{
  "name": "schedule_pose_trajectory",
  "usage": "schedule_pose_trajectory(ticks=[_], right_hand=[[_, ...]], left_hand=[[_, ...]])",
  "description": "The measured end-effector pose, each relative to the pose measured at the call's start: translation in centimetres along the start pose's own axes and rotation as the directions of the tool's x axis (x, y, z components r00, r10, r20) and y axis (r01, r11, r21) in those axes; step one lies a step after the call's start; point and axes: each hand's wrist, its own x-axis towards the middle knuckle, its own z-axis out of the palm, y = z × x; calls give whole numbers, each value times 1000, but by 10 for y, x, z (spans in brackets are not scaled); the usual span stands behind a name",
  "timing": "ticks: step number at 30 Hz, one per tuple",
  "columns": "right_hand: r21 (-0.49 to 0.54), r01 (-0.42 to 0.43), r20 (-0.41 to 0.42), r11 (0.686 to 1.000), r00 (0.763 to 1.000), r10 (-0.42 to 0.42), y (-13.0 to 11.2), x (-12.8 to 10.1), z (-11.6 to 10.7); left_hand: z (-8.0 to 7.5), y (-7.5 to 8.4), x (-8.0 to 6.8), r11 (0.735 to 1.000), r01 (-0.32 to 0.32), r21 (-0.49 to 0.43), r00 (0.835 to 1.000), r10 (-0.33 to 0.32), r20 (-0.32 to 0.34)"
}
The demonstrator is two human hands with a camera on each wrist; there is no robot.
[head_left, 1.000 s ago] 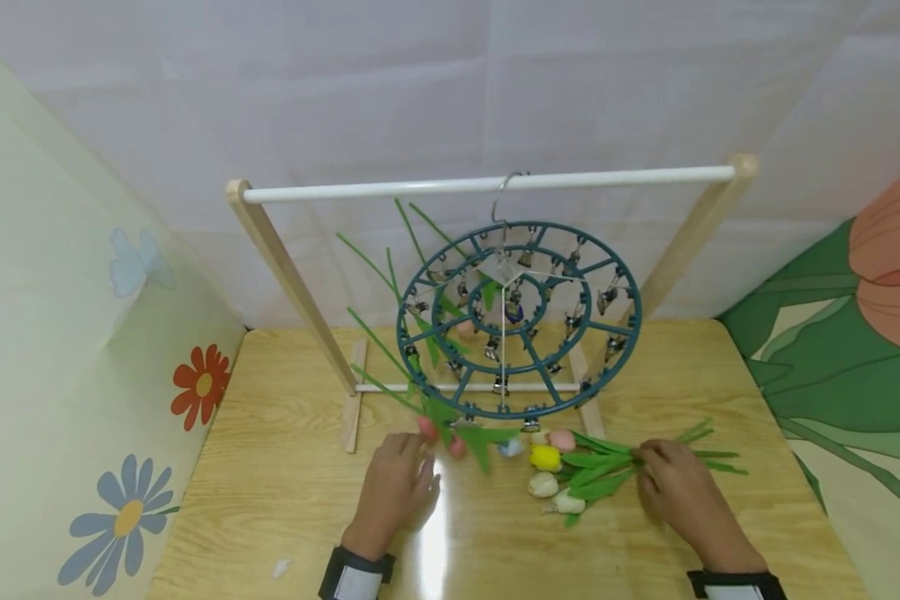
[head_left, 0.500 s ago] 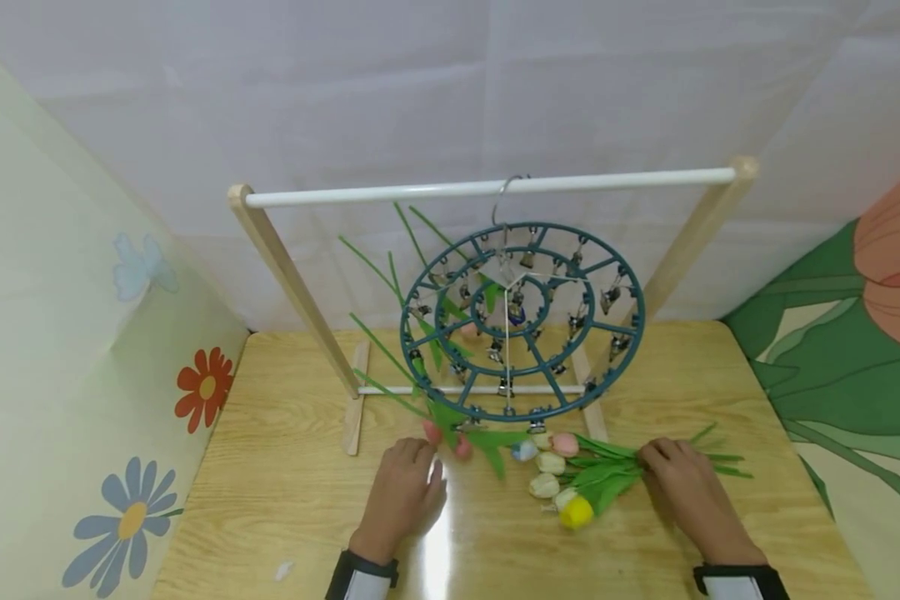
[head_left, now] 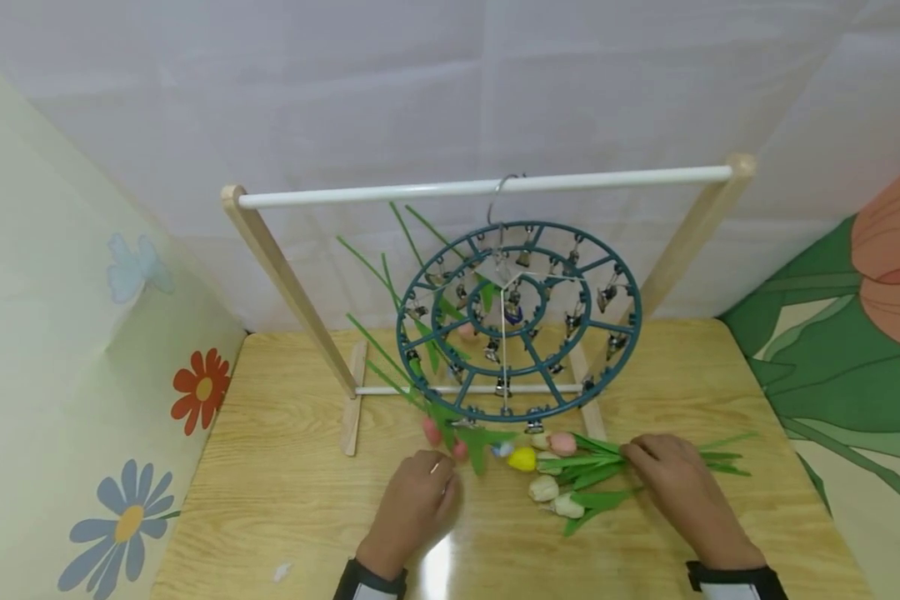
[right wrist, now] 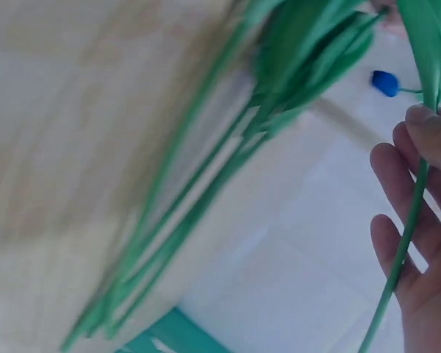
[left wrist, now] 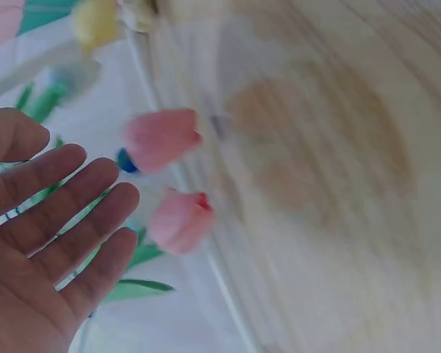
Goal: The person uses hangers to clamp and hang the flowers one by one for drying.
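Wooden table point(head_left: 285, 500), right hand point(right wrist: 419, 243) pinching stem point(right wrist: 397, 257), wrist view only

No readable text, label, brand, number or sign shows in any view; the wall panels carry only painted flowers, and the desk point(head_left: 285, 500) bears no lettering.

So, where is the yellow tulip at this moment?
In the head view the yellow tulip lies on the table, just below the round clip hanger, between the left hand and right hand.
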Motion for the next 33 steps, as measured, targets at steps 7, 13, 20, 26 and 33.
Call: schedule_pose_trajectory(ticks=[7,13,20,26,33], right_hand=[[-17,24,28,1000,999,-23,-20,18,-15],[-73,24,73,997,997,-19,-27,29,-26],[-76,54,68,996,996,-49,-44,40,-37],[-69,137,55,988,990,-133,-63,52,-40],[-53,229,19,972,973,-228,-84,68,-45]], left_hand=[[-11,21,14,992,-121,-34,992,119,-43],[-9,38,24,986,-130,-103,992,129,-12],[-4,56,35,985,-107,-134,991,116,62],[-3,70,45,993,-61,-96,986,75,148],[4,72,52,996,-74,-52,983,82,162]])
